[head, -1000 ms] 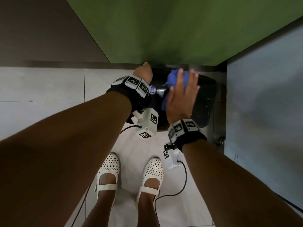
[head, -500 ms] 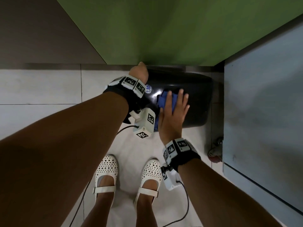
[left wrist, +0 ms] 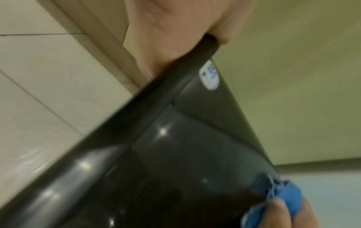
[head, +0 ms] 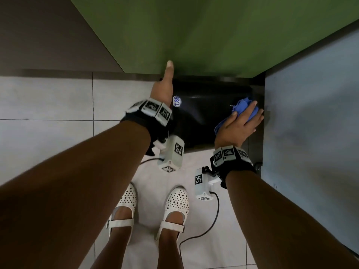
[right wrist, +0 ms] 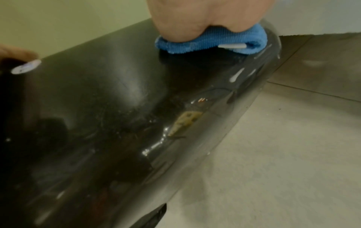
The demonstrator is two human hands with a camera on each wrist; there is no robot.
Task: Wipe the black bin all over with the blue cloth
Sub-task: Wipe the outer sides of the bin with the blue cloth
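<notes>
The glossy black bin (head: 204, 113) (left wrist: 175, 169) (right wrist: 97, 123) stands on the floor against the green wall, with a white price sticker (head: 177, 101) near its left rim. My left hand (head: 163, 90) (left wrist: 166, 30) grips that left rim, thumb pointing up along it. The right hand (head: 239, 123) (right wrist: 195, 18) lies flat on the bunched blue cloth (head: 240, 107) (left wrist: 289, 194) (right wrist: 210, 43) and presses it against the bin's right edge. Streaks of liquid show on the surface just below the cloth in the right wrist view.
A green wall (head: 194, 35) rises right behind the bin. A grey-blue panel (head: 310, 123) stands close on the right, leaving a narrow gap. Pale floor tiles (head: 48, 103) spread to the left. My white shoes (head: 126, 200) and camera cables (head: 204, 230) are just in front.
The right hand has swept the cloth from the bin's upper middle, down its front, then across to the right edge. The left hand stays on the left rim.
</notes>
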